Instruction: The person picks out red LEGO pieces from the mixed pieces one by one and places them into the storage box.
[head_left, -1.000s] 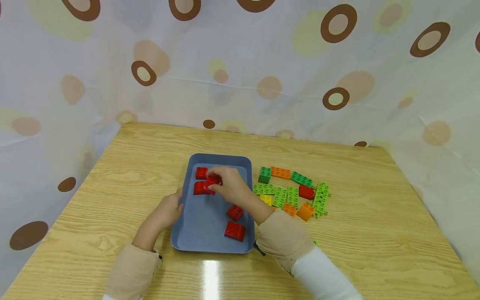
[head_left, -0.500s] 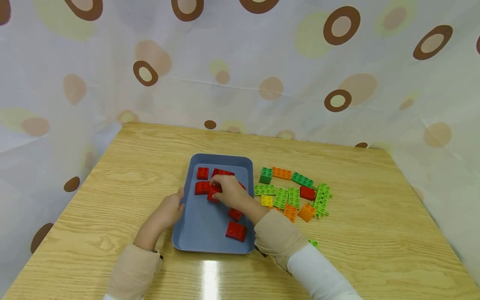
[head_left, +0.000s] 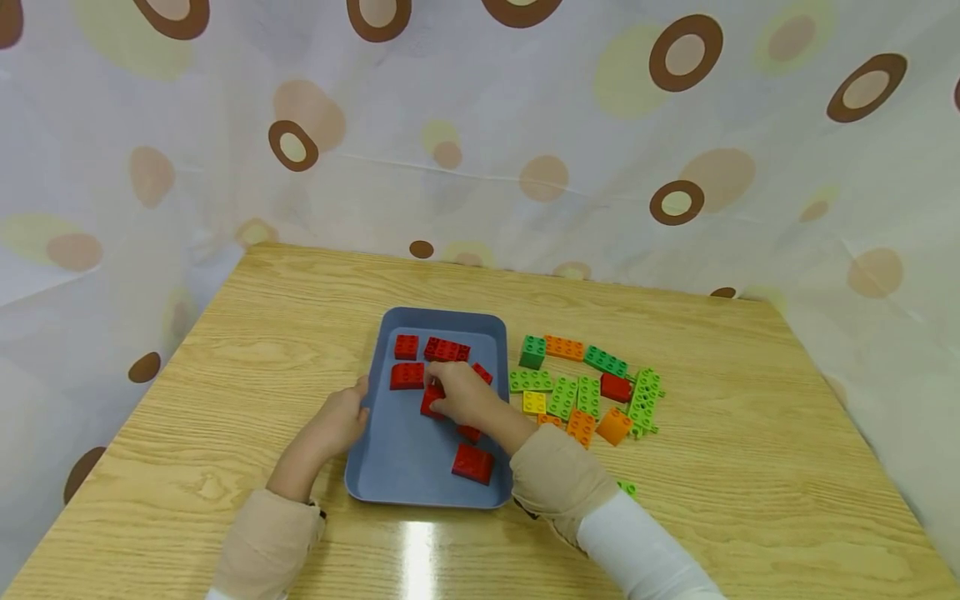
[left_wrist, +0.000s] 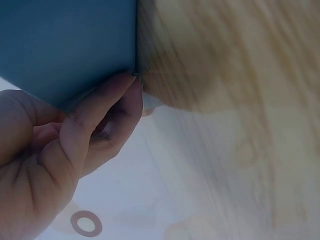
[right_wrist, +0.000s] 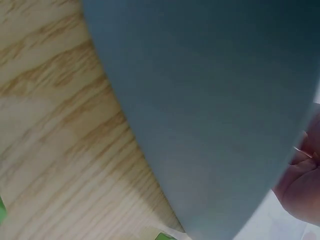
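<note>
A grey-blue tray (head_left: 397,467) lies on the table, holding several red toy bricks. My left hand (head_left: 341,419) grips the tray's left side, with fingertips right at the wall; in the left wrist view the fingers (left_wrist: 107,107) are curled against the tray's edge. Over the middle of the tray, my right hand (head_left: 467,396) pinches a red brick (head_left: 430,402) between thumb and fingers, partly hiding it. A curved-top red brick (head_left: 406,377) sits just left of that hand. In the right wrist view the tray wall (right_wrist: 200,115) covers most of the held work.
Farther back in the tray are a small red brick (head_left: 407,347) and a long one (head_left: 447,349); another red brick (head_left: 472,463) lies near its front. Right of the tray, green, orange and yellow bricks (head_left: 534,403) spread over the table (head_left: 750,433), with one red brick (head_left: 616,387) among them.
My right hand has shifted the pinched red brick toward me and slightly right, away from the curved-top brick. The long red brick behind has come into sight. The left hand stays at the tray.
</note>
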